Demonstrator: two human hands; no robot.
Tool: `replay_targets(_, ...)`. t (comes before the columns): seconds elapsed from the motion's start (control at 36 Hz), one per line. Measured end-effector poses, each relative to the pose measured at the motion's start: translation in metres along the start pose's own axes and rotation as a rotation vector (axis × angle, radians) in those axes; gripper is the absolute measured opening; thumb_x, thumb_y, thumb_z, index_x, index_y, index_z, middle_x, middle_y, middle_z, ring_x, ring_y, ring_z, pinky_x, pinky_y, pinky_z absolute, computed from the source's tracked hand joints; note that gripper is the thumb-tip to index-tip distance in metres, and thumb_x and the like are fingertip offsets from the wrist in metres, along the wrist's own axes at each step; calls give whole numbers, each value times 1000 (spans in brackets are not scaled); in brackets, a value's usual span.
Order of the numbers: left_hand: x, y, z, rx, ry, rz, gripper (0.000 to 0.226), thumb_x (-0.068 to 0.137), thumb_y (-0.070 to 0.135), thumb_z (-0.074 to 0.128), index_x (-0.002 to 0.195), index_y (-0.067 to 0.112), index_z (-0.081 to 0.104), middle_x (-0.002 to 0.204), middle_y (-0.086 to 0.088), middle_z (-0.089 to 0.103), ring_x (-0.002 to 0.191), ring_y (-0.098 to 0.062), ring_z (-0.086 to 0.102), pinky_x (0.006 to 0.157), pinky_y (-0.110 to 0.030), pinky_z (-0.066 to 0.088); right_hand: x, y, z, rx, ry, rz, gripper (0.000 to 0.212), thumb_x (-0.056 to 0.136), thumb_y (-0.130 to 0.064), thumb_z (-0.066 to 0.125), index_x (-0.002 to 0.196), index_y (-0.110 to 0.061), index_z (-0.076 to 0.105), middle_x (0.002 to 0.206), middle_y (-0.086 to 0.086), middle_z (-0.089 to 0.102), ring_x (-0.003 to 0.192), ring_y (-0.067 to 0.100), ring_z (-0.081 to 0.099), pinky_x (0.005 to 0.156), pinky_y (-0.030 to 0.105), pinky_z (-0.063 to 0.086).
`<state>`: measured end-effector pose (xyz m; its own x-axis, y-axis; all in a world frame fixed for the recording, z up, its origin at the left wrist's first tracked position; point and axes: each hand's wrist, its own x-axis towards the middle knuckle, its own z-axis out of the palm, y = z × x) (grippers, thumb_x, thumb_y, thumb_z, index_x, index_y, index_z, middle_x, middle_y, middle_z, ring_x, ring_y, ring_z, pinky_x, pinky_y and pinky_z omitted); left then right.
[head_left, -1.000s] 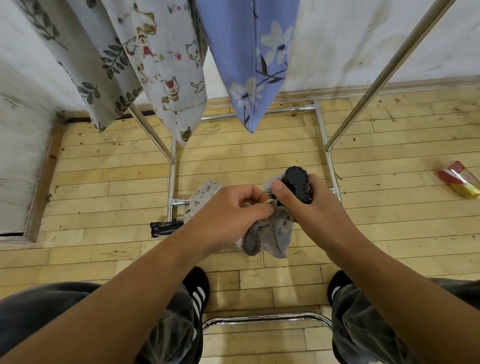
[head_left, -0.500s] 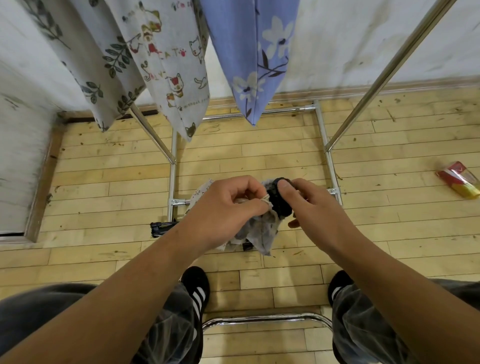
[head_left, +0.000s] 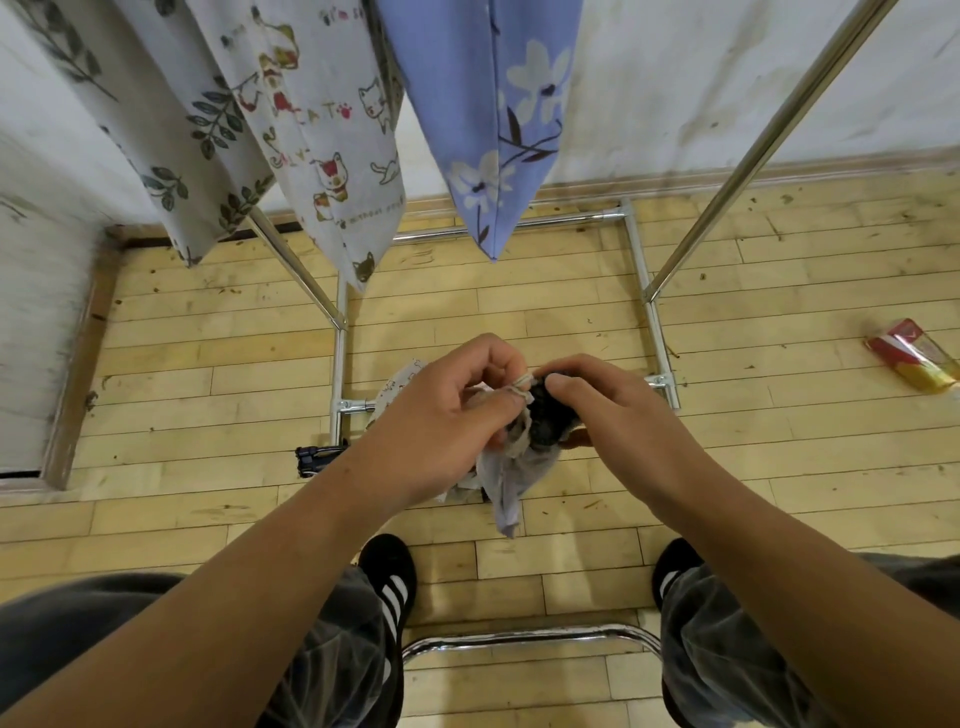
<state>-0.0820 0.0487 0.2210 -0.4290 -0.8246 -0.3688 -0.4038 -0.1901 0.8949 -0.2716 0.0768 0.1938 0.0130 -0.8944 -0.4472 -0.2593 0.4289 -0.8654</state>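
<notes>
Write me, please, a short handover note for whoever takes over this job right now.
Left hand pinches the cloth pouch at its mouth, with the cord over a finger.
Right hand grips the black object at that mouth; both are held above the floor.
Done: the object looks partly inside the pouch.
Left: probably push it fully in, then pull the cord tight.
Printed cloths hang on the rack ahead.
</notes>
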Motion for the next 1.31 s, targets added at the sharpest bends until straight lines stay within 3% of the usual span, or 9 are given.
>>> replay_targets(0.17,-2,0,1,42,-48,39,16,104,22,57,92,31,57,84,5,61,70,-14,66,69,-36,59,0,3,0,1,20,-10,23,98,-44,51,102,-36,73,99,-12,74,100,11,70,95,48,58)
replay_targets(0.31,1,-6,2,198,-2,56,11,102,20,58,98,30,57,89,-4,60,76,-32,59,61,-31,52,1,3,0,-13,40,-21,24,103,-35,49,101,-36,73,99,-14,72,101,11,68,94,48,58)
replay_targets(0.47,2,-11,-1,324,60,81,22,98,33,66,87,26,48,81,-4,56,61,-7,43,55,-19,39,0,-1,1,17,25,-26,31,106,-27,48,103,-37,76,106,-17,74,109,9,66,100,45,56)
replay_targets(0.58,6,-15,-1,328,103,41,27,95,43,67,81,27,50,77,-1,63,67,-18,57,57,-20,44,-2,-5,-1,51,-54,-32,31,96,-21,47,104,-31,75,105,-8,74,109,18,66,101,50,55)
replay_targets(0.69,8,-16,-3,276,96,2,19,95,48,65,84,33,60,81,5,70,78,-18,65,71,-29,52,-4,-7,-3,1,-123,-80,31,93,-14,55,108,-37,69,99,-2,73,92,13,68,78,21,58)
replay_targets(0.75,9,-15,-4,240,76,-21,17,94,50,65,87,35,64,84,3,72,81,-22,66,71,-33,53,-3,-6,-3,-24,-91,-89,29,93,-17,61,109,-40,67,99,-2,72,89,12,67,71,15,54)
replay_targets(0.89,8,-9,-3,160,46,-53,17,88,48,72,92,33,65,85,13,70,79,-8,65,63,-14,50,1,0,-4,-42,-30,-73,26,93,-27,69,113,-43,63,108,-4,69,88,4,67,68,11,55)
replay_targets(1.11,5,-8,-2,144,52,-24,28,81,48,80,96,38,59,81,28,60,68,7,56,61,-9,42,3,0,-4,-28,-14,-35,29,87,-36,75,114,-40,63,106,-4,69,90,7,70,69,18,58)
replay_targets(1.31,4,-6,-1,195,93,14,30,83,46,81,100,38,56,105,18,59,74,7,57,63,-8,43,3,2,-5,-41,-13,-18,37,79,-48,83,105,-34,62,96,-2,70,79,10,71,60,15,53)
